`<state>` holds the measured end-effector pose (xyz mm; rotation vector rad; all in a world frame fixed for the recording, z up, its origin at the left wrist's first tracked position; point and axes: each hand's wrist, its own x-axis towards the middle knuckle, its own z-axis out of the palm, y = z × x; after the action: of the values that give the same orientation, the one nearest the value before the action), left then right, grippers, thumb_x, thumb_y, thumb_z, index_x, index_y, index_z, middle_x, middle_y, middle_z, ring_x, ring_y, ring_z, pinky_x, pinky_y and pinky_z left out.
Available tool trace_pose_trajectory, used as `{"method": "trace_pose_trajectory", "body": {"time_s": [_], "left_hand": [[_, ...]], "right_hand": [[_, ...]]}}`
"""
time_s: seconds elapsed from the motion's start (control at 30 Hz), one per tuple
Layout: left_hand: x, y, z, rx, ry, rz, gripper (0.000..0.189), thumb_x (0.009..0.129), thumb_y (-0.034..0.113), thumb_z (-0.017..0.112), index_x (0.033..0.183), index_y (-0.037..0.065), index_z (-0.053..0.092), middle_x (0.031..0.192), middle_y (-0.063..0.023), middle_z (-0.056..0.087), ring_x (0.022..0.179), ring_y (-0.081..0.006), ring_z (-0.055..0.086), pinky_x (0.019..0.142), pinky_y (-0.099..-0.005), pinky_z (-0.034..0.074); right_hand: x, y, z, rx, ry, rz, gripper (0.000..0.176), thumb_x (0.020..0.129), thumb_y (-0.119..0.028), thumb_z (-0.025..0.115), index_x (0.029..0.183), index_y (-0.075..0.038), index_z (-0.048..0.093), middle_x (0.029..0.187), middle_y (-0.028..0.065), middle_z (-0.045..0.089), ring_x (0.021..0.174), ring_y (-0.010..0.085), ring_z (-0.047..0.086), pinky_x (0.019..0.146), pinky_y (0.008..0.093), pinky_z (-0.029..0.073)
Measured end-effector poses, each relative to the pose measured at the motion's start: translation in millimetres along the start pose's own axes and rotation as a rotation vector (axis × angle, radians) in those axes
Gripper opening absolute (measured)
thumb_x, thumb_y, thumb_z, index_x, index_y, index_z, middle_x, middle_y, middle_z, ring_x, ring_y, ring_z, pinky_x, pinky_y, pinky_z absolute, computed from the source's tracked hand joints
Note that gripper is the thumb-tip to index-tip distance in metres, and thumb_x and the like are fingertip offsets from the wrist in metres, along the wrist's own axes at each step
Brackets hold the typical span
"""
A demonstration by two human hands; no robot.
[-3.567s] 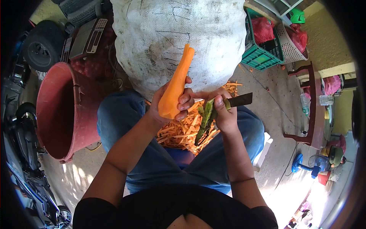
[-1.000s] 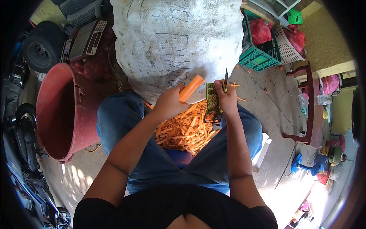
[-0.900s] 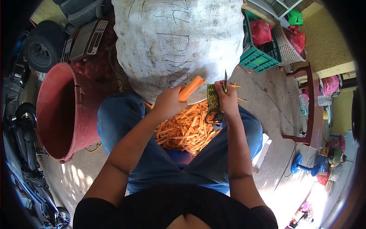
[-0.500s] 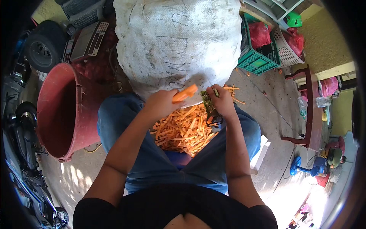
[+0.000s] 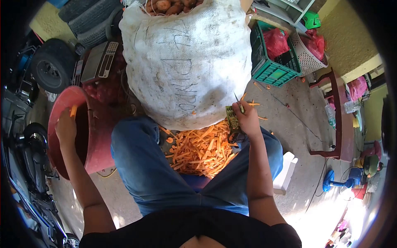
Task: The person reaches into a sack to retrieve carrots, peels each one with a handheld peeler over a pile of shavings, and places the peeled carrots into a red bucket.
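Note:
My left hand [image 5: 65, 129] is inside the mouth of the large red bin [image 5: 100, 136], closed around a peeled orange carrot [image 5: 73, 111]. Over my right knee, my right hand [image 5: 248, 120] grips a knife [image 5: 236, 96], its thin pointed blade angled up and away. A greenish-yellow patterned flat piece [image 5: 231, 118] shows at the same hand, beside the fingers. Between my knees lies a heap of orange carrot strips [image 5: 202, 151], just in front of the bulging white woven sack [image 5: 186, 74]. Root vegetables [image 5: 167, 5] show at the sack's open top.
At the back right stand a green crate [image 5: 276, 68] and a white basket [image 5: 308, 51], both holding red plastic. Tyres [image 5: 53, 66] and a scale [image 5: 99, 62] are back left. A motorcycle [image 5: 35, 165] stands at far left, a blue fan [image 5: 328, 180] on the right.
My left hand has moved left from over the strips into the red bin with the carrot. My right hand stays near my right knee. The view has tilted, showing the sack's open top.

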<state>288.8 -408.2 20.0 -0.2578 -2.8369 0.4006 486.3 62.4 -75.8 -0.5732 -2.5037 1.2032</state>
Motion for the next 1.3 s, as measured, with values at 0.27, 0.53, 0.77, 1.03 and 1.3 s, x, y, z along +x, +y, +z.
{"method": "trace_pose_trajectory", "body": {"time_s": [0.27,0.53,0.77,1.03,1.3], "left_hand": [[122.2,136.4,-54.3,-0.743,0.245,0.475,0.027,0.079,0.020,0.049,0.098,0.002,0.052,0.097,-0.0137,0.055,0.093,-0.0277,0.052,0.079,-0.0328,0.039],[277.1,262.4,-31.4,-0.651,0.077,0.700,0.025,0.079,0.019,0.050,0.099,0.002,0.051,0.097,-0.0132,0.055,0.094,-0.0238,0.051,0.081,-0.0298,0.038],[350.8,260.6,18.0,-0.134,-0.134,0.545,0.038,0.083,0.033,0.038,0.109,0.009,0.048,0.106,-0.0166,0.052,0.100,-0.0312,0.048,0.085,-0.0367,0.036],[354.4,276.8,3.4,0.153,-0.109,0.475,0.054,0.077,0.053,0.036,0.113,0.014,0.047,0.111,-0.0140,0.050,0.103,-0.0311,0.047,0.090,-0.0457,0.029],[382.7,306.0,26.0,0.322,-0.290,0.384,0.045,0.074,0.022,0.053,0.118,0.019,0.043,0.121,-0.0130,0.041,0.114,-0.0247,0.037,0.089,-0.0537,0.024]], "right_hand": [[-1.2,-10.7,-1.2,-0.003,-0.036,0.019,0.017,0.077,-0.018,0.055,0.078,-0.001,0.055,0.051,0.0158,0.048,0.048,0.0290,0.050,0.047,0.0345,0.037],[8.7,4.8,4.0,0.033,-0.076,-0.041,0.013,0.074,-0.015,0.058,0.077,-0.003,0.055,0.048,0.0135,0.046,0.042,0.0256,0.046,0.043,0.0322,0.035],[24.6,1.1,-4.1,-0.011,-0.176,0.087,0.011,0.071,-0.009,0.057,0.079,-0.002,0.053,0.057,0.0167,0.051,0.053,0.0291,0.052,0.049,0.0337,0.039],[47.4,0.7,-0.5,-0.004,-0.162,0.077,0.015,0.079,-0.015,0.053,0.078,0.000,0.053,0.057,0.0135,0.051,0.051,0.0200,0.050,0.052,0.0287,0.039],[53.5,2.6,3.5,-0.013,-0.161,0.082,0.013,0.077,-0.013,0.055,0.079,-0.001,0.053,0.057,0.0150,0.050,0.051,0.0234,0.052,0.052,0.0297,0.040]]}}
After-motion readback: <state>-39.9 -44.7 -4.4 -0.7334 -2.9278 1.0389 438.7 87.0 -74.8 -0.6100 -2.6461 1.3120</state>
